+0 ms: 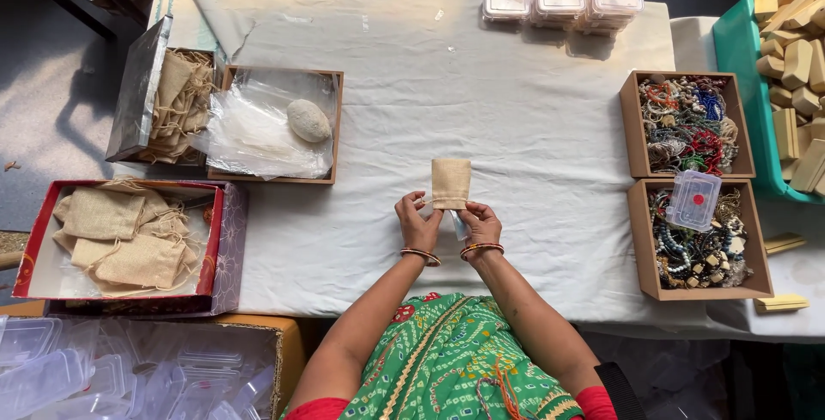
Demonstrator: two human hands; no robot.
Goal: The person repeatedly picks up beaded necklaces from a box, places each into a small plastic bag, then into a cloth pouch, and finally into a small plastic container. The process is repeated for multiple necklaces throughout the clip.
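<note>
Overhead view of the packing table. Your left hand and right hand meet at the near middle of the white cloth, both pinched on the lower edge of a small burlap pouch, which lies flat on the cloth and points away from you. The fingers of both hands are closed narrow on the pouch mouth and its drawstring; a pale bit shows under the right thumb, too small to tell what it is.

To do this step well, as judged from the view: keep the pouch flat on the cloth, hold each side of the mouth with thumb and forefinger, and part the sides evenly so the opening does not twist. Keep the drawstring outside the opening, not tucked in.

To your left, well apart from the hands, stand a shallow brown box with clear plastic bags and a pale stone, a silver-sided box of pouches, and a red box with more pouches. To your right, two brown trays of beads sit one behind the other; the nearer one carries a small clear case. Clear cases are stacked at the far edge, and a green bin of wooden blocks is at the far right.
</note>
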